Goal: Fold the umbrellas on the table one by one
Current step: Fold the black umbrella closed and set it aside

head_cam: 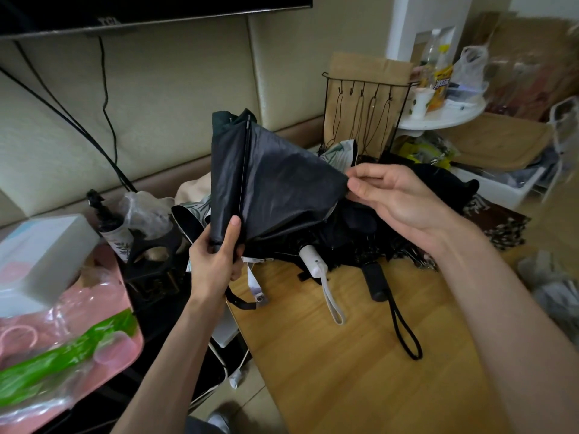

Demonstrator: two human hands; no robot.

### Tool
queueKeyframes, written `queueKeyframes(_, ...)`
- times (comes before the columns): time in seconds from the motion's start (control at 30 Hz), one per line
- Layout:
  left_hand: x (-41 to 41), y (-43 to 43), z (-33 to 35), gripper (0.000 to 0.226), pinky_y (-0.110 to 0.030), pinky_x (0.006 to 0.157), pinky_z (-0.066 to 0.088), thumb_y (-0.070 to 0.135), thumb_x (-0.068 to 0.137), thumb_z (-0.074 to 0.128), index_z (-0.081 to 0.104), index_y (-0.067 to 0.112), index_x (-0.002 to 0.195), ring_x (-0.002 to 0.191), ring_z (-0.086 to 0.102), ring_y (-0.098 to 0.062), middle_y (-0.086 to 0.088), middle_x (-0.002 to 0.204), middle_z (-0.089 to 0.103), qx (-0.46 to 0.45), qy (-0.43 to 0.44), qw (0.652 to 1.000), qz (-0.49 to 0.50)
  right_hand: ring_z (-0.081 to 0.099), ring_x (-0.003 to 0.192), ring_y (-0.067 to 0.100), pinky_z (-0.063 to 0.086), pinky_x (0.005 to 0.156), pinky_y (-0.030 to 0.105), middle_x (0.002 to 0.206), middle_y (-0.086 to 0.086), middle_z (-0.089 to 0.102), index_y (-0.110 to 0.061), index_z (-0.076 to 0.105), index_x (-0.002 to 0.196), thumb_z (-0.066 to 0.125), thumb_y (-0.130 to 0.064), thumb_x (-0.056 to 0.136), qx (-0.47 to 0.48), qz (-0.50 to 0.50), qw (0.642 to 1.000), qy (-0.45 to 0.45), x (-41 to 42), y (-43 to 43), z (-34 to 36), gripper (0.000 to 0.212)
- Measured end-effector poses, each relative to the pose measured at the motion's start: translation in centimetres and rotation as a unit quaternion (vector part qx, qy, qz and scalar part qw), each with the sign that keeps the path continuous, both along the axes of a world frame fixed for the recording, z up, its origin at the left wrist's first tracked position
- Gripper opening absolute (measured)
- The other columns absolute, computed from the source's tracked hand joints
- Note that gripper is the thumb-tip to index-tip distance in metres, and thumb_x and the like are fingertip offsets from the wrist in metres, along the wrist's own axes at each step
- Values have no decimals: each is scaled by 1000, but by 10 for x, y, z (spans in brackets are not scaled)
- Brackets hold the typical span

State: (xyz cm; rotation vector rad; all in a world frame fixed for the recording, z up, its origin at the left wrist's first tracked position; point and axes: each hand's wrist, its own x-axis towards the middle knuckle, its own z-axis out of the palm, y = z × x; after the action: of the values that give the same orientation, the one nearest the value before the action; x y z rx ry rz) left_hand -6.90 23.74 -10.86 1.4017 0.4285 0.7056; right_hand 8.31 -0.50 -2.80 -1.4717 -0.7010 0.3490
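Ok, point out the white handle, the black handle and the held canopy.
white handle (313,261): head view, mid grip.
black handle (376,283): head view, mid grip.
held canopy (282,189): head view, stretched panel.

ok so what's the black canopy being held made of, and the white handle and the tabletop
Black canopy: thin synthetic fabric, probably nylon or polyester; it creases softly with a dull sheen. White handle: looks like smooth matte moulded plastic, evenly rounded. Tabletop: wood or wood-look laminate, honey-coloured, with visible grain and slight gloss; which one is unclear.
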Motion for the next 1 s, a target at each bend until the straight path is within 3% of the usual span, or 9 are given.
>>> queueKeyframes(0.07, 0, 0, 0, 28, -22, 40, 30, 42, 100, 68, 65, 15, 106, 46, 36, -13, -1, 63, 50, -2, -1, 1000, -3, 62, 132, 33, 43, 120, 48, 131, 20, 70, -6, 71, 117, 61, -10, 99, 27, 45, 998, 24, -1, -2, 1, 21)
queueKeyframes(0.17, 0, -2, 1, 28, -23, 39, 30, 41, 100, 67, 64, 14, 105, 45, 35, -14, -2, 63, 50, 3, -6, 1000, -9, 61, 133, 19, 37, 123, 49, 134, 5, 72, -11, 69, 128, 55, -14, 105, 23, 32, 999, 16, -10, 0, 3, 27)
queueKeyframes(0.27, 2, -5, 1, 30, -23, 39, 30, 41, 100, 67, 63, 12, 107, 45, 36, -15, -3, 63, 50, 5, -8, 1000, -9, 61, 132, 11, 33, 123, 47, 132, -8, 73, -27, 63, 140, 76, -36, 91, -81, 55, 995, -25, -19, -1, 2, 51)
queueKeyframes(0.43, 1, -4, 0, 28, -25, 39, 28, 39, 99, 69, 64, 14, 110, 45, 34, -16, -6, 63, 50, 17, -5, 1000, -15, 63, 121, -1, 37, 121, 44, 112, -22, 77, -36, 81, 109, 89, -65, 63, -283, -3, 943, -174, -17, 11, 4, 55)
queueKeyframes(0.5, 0, -4, -1, 29, -26, 39, 27, 39, 98, 70, 64, 14, 109, 45, 34, -16, -8, 64, 50, 25, -4, 1000, -17, 70, 108, -1, 44, 116, 40, 103, -15, 80, -25, 84, 98, 90, -54, 71, -262, 1, 946, -188, -15, 15, 5, 41)
queueKeyframes(0.6, 1, -3, -1, 31, -26, 39, 28, 41, 97, 70, 64, 13, 111, 45, 34, -16, -7, 63, 50, 26, -6, 1000, -16, 64, 104, -17, 42, 96, 4, 106, -16, 76, -9, 83, 94, 90, -18, 80, -177, 9, 966, -191, -17, 13, 8, 18)
queueKeyframes(0.63, 1, -4, -1, 31, -25, 39, 28, 41, 97, 70, 64, 14, 111, 45, 34, -16, -6, 63, 50, 25, -5, 1000, -14, 63, 107, -18, 41, 94, 1, 110, -17, 74, -6, 83, 96, 89, -12, 81, -156, 10, 970, -188, -18, 11, 9, 18)
queueKeyframes(0.77, 3, -6, -3, 31, -26, 40, 28, 44, 97, 70, 65, 17, 110, 45, 37, -14, -6, 63, 51, 24, 4, 1000, -7, 75, 107, 10, 58, 92, 22, 110, 1, 81, 2, 76, 110, 82, -3, 87, -122, 71, 980, -140, -22, 14, 11, 24)
queueKeyframes(1.0, 3, -8, -2, 28, -24, 39, 33, 40, 99, 69, 66, 14, 109, 43, 41, -14, -4, 59, 51, 41, 1, 999, -6, 71, 119, 21, 54, 109, 38, 123, 10, 76, 2, 68, 123, 77, -20, 92, -188, 185, 960, -96, -29, 14, 25, 39)
